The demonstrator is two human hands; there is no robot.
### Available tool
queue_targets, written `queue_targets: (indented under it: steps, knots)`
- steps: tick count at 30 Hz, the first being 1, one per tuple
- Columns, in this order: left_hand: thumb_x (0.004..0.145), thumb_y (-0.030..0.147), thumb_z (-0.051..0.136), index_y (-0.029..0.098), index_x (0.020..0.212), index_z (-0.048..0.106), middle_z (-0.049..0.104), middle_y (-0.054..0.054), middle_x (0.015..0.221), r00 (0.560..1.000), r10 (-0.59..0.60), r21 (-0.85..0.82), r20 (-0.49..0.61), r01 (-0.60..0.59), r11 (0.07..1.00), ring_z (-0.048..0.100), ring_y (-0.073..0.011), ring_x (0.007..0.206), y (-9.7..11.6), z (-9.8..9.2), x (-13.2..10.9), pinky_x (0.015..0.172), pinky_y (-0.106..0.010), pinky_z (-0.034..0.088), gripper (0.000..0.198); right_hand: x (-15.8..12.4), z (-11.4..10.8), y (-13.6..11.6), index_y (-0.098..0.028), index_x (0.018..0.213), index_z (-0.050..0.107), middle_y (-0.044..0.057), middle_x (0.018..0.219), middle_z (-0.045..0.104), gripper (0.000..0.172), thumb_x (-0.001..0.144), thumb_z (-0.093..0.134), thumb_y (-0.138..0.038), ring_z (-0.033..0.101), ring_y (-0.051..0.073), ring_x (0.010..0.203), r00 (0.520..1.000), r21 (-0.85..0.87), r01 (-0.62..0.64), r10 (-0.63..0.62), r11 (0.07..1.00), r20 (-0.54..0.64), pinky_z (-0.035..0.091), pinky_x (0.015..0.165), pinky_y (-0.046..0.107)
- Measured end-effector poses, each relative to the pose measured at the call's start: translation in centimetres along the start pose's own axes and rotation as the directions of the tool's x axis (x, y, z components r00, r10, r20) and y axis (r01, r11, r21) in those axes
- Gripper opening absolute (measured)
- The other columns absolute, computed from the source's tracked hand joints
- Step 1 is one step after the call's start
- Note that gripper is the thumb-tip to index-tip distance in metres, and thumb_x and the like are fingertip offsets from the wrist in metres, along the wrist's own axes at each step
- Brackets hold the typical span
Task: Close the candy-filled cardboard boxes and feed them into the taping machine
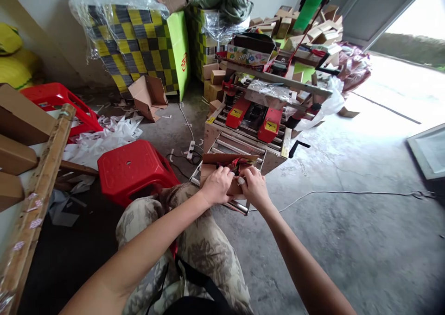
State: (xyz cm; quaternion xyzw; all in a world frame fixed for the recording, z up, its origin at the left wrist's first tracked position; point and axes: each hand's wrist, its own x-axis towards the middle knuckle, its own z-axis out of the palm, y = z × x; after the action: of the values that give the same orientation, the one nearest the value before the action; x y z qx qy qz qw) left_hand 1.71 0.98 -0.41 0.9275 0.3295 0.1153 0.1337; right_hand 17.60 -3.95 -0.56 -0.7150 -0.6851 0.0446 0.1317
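**Q:** Fig. 1, head view. What do the hands hold?

**A:** The left hand [217,185] and the right hand [256,188] each have their grip closed on the near side of a small carton [209,170], with the fingers curled over its near flap. The carton rests on the steel rollers [236,147] at the near end of a carton-sealing machine [251,118], just beyond the person's knees.

**Q:** How far along does the work appear?

**A:** Red packets [237,165] show through the open top, so filling looks done. The far flap [229,158] is not yet folded flat, and no tape is visible on the carton. It also sits short of the red side guides [236,113]. Closing and sealing therefore seem to be what is left.

**Q:** What lies around it?

**A:** A red stool [134,166] stands to the left, near the person's knee. A power strip [190,149] lies on the concrete floor [347,241] between the stool and the machine. More brown cartons [216,79] are stacked beside the machine's far left. Whether those are sealed cannot be told.
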Motion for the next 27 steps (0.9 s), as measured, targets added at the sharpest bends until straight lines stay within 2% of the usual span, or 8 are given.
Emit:
queue_targets:
  steps: [3,5,7,9,12,18,22,27]
  knots:
    - [0.066,0.050,0.066,0.013,0.102,0.048,0.049,-0.013,0.107,0.999,0.007,0.032,0.046,-0.009,0.999,0.046,-0.0272,0.099,-0.2,0.0,0.3,0.085,-0.038,0.042,0.054,1.0,-2.1,-0.5,-0.021,0.100,0.054,0.007,0.111,0.053,0.020,0.080,0.050,-0.022,0.045,0.024,0.102,0.989,0.071,0.036,-0.025,0.997,-0.146,0.033,0.088,0.036]
    - [0.062,0.046,0.069,0.013,0.100,0.048,0.049,-0.013,0.104,0.997,0.018,0.064,0.081,-0.023,0.998,0.047,-0.0268,0.096,-0.3,-0.1,0.6,0.081,-0.037,0.044,0.055,2.8,-3.6,-0.7,-0.020,0.109,0.051,0.009,0.117,0.051,0.029,0.080,0.050,-0.021,0.043,0.025,0.110,0.960,0.096,0.052,-0.024,0.994,-0.277,0.030,0.094,0.038]
    - [0.060,0.045,0.071,0.012,0.098,0.049,0.051,-0.012,0.100,0.994,0.029,0.088,0.101,-0.038,0.995,0.048,-0.0264,0.092,-0.4,-0.2,0.8,0.079,-0.037,0.044,0.054,5.1,-4.5,-0.8,-0.017,0.118,0.047,0.012,0.121,0.050,0.038,0.081,0.050,-0.025,0.041,0.027,0.113,0.946,0.101,0.065,-0.029,0.993,-0.322,0.030,0.095,0.038]
    - [0.061,0.048,0.070,0.012,0.098,0.049,0.052,-0.012,0.099,0.996,0.027,0.101,0.089,-0.036,0.994,0.049,-0.0270,0.092,-0.4,-0.2,0.8,0.080,-0.038,0.043,0.056,7.1,-4.4,-0.7,-0.016,0.123,0.047,0.013,0.122,0.051,0.043,0.082,0.051,-0.027,0.043,0.028,0.113,0.973,0.068,0.097,-0.080,0.993,-0.217,0.032,0.093,0.038]
    - [0.062,0.055,0.068,0.012,0.107,0.048,0.052,-0.014,0.107,1.000,-0.004,0.090,0.021,0.002,0.996,0.048,-0.0285,0.097,-0.2,0.1,0.3,0.084,-0.039,0.042,0.065,8.0,-3.2,-0.6,-0.020,0.113,0.057,0.009,0.109,0.061,0.030,0.087,0.045,-0.028,0.052,0.024,0.101,0.990,-0.040,0.138,-0.137,0.990,0.027,0.033,0.090,0.036]
    - [0.072,0.057,0.060,0.012,0.129,0.037,0.027,-0.018,0.143,0.989,0.120,0.115,-0.086,-0.110,0.987,0.036,-0.0310,0.122,-0.4,0.3,-0.8,0.100,-0.043,0.032,0.076,7.0,-2.4,-0.1,-0.023,0.107,0.062,0.005,0.105,0.065,0.025,0.090,0.045,-0.029,0.055,0.020,0.099,0.987,-0.092,0.151,-0.145,0.984,0.077,0.033,0.089,0.032]
    - [0.077,0.047,0.059,0.019,0.137,0.028,0.011,-0.012,0.152,0.953,0.298,0.167,-0.053,-0.286,0.944,0.013,-0.0260,0.138,-0.6,-0.1,-0.4,0.111,-0.046,0.013,0.073,8.6,-3.7,0.8,-0.025,0.101,0.065,0.003,0.098,0.067,0.022,0.088,0.049,-0.032,0.059,0.019,0.091,0.944,0.037,0.106,-0.112,0.994,0.310,0.039,0.076,0.027]
    - [0.071,0.053,0.061,0.013,0.136,0.030,0.018,-0.015,0.150,0.975,0.222,0.156,0.012,-0.221,0.963,0.009,-0.0263,0.139,-0.4,0.1,0.5,0.111,-0.047,0.009,0.083,10.2,-4.8,1.9,-0.020,0.096,0.068,0.003,0.085,0.068,0.045,0.095,0.029,-0.043,0.059,0.015,0.073,0.867,0.267,-0.004,-0.130,0.964,0.482,0.044,0.067,0.023]
